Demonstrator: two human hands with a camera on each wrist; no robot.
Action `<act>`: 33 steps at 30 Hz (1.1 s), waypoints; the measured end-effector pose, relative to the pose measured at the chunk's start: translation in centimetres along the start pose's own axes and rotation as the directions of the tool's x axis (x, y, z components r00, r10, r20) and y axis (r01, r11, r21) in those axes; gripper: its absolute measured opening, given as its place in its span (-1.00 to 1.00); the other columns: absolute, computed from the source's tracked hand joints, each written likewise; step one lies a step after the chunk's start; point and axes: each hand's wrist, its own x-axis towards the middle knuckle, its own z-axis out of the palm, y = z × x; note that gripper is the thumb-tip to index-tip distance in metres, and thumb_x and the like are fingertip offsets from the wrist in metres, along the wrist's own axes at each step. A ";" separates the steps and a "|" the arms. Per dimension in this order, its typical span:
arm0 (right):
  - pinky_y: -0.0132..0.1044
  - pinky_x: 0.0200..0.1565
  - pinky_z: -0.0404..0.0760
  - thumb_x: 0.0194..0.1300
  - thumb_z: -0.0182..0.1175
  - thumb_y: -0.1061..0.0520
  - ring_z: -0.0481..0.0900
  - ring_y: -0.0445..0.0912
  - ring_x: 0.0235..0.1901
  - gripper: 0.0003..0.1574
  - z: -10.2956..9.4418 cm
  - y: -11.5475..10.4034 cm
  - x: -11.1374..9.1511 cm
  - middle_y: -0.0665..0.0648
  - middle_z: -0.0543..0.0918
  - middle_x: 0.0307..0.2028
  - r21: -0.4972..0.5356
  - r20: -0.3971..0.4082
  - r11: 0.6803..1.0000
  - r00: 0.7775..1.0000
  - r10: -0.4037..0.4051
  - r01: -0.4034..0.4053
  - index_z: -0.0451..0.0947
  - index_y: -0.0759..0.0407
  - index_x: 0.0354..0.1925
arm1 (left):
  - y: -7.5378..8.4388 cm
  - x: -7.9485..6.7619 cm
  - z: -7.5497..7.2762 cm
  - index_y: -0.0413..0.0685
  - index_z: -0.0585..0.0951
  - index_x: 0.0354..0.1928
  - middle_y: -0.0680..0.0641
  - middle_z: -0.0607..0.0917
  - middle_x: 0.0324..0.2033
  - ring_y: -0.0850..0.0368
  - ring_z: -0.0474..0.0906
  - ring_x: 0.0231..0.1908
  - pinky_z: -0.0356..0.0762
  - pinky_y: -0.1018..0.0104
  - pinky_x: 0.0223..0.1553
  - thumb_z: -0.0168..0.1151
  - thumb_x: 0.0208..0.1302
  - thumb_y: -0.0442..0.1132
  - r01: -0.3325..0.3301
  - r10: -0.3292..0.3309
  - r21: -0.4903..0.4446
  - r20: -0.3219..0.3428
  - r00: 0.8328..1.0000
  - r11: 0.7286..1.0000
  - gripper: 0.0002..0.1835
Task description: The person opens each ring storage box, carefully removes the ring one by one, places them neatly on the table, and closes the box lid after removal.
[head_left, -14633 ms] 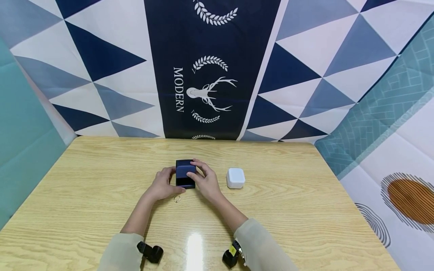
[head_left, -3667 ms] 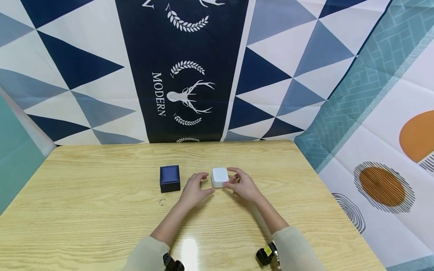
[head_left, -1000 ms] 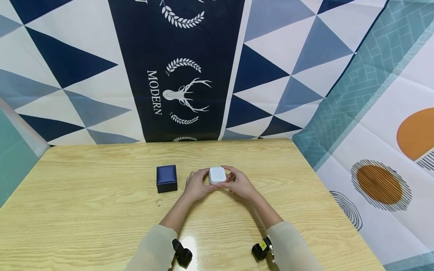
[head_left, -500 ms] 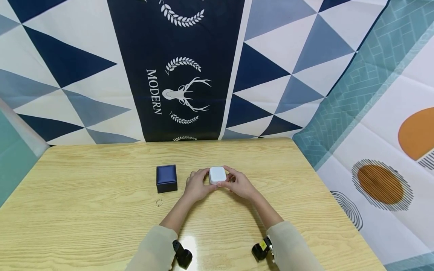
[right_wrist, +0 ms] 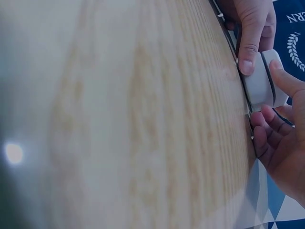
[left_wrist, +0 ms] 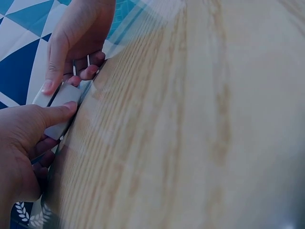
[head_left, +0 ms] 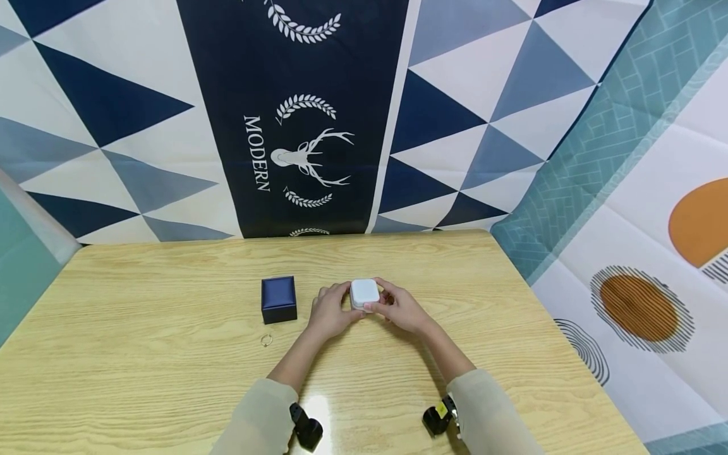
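A small white box [head_left: 364, 292] with rounded corners stands on the table between both hands. My left hand [head_left: 330, 314] grips its left side, the thumb along the front. In the right wrist view the left thumb [right_wrist: 246, 67] presses the base part near the table. My right hand [head_left: 402, 308] pinches the lid from the right, its thumb [right_wrist: 281, 76] on the upper part. Between lid and base a dark seam [right_wrist: 268, 72] shows. The box's inside is hidden. Left of the hands sits a closed dark blue ring box [head_left: 279, 299], with a thin ring [head_left: 266, 340] in front of it.
The light wooden table [head_left: 170, 379] reaches back to a patterned cloth wall [head_left: 307, 158]. Another patterned cloth [head_left: 637, 303] hangs at the right. A black wrist camera [head_left: 307, 430] is strapped to the left sleeve, another [head_left: 438, 418] to the right.
Both hands were at the blue box first, then moved right to the white box. The left hand, apart from it 3.7 s ago, now grips it. Over the last second the lid rises very slightly.
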 end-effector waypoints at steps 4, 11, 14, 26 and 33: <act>-0.37 -0.49 0.44 0.24 0.24 0.02 0.37 -0.14 -0.53 -0.11 0.0 0.0 0.1 0.09 0.43 -0.40 0.009 0.005 1.000 1.000 0.002 -0.002 0.10 0.25 0.39 | 0.0 0.0 0.0 -0.10 0.40 0.26 -0.10 0.55 0.13 -0.04 0.34 0.08 0.24 0.02 0.10 0.40 0.04 -0.05 0.002 -0.002 0.004 0.000 1.000 1.000 -0.27; -0.38 -0.50 0.41 0.22 0.25 0.01 0.36 -0.15 -0.56 -0.09 0.0 -0.1 0.1 0.05 0.39 -0.44 0.023 -0.002 0.999 1.000 0.026 -0.026 0.09 0.24 0.40 | 0.0 0.0 0.0 -0.12 0.40 0.26 -0.11 0.54 0.14 -0.04 0.34 0.08 0.24 0.03 0.09 0.40 0.04 -0.05 -0.002 0.002 0.003 -0.007 1.000 1.000 -0.27; -0.38 -0.51 0.41 0.23 0.24 0.03 0.36 -0.16 -0.57 -0.10 0.0 -0.1 0.1 0.05 0.39 -0.45 0.018 -0.006 1.000 1.000 0.026 -0.026 0.09 0.26 0.39 | 0.0 -0.1 0.0 -0.14 0.40 0.25 -0.13 0.54 0.13 -0.05 0.34 0.07 0.24 0.01 0.07 0.40 0.03 -0.06 -0.013 0.013 0.001 -0.012 1.000 1.000 -0.27; -0.38 -0.52 0.42 0.24 0.23 0.02 0.36 -0.15 -0.55 -0.11 0.0 0.1 0.4 0.04 0.38 -0.46 0.018 -0.006 1.000 1.000 0.017 -0.017 0.11 0.28 0.39 | 0.1 0.0 0.0 -0.12 0.40 0.26 -0.10 0.54 0.13 -0.03 0.35 0.03 0.24 0.03 0.06 0.40 0.04 -0.04 0.001 -0.001 0.018 -0.002 1.000 1.000 -0.27; -0.39 -0.52 0.41 0.24 0.23 0.03 0.35 -0.16 -0.55 -0.13 0.0 0.1 0.4 0.03 0.38 -0.47 0.016 -0.007 1.000 1.000 0.021 -0.021 0.12 0.26 0.39 | 0.1 -0.1 0.0 -0.12 0.41 0.25 -0.10 0.54 0.13 -0.02 0.35 0.02 0.25 0.04 0.06 0.40 0.04 -0.04 -0.003 0.003 0.024 -0.002 1.000 1.000 -0.27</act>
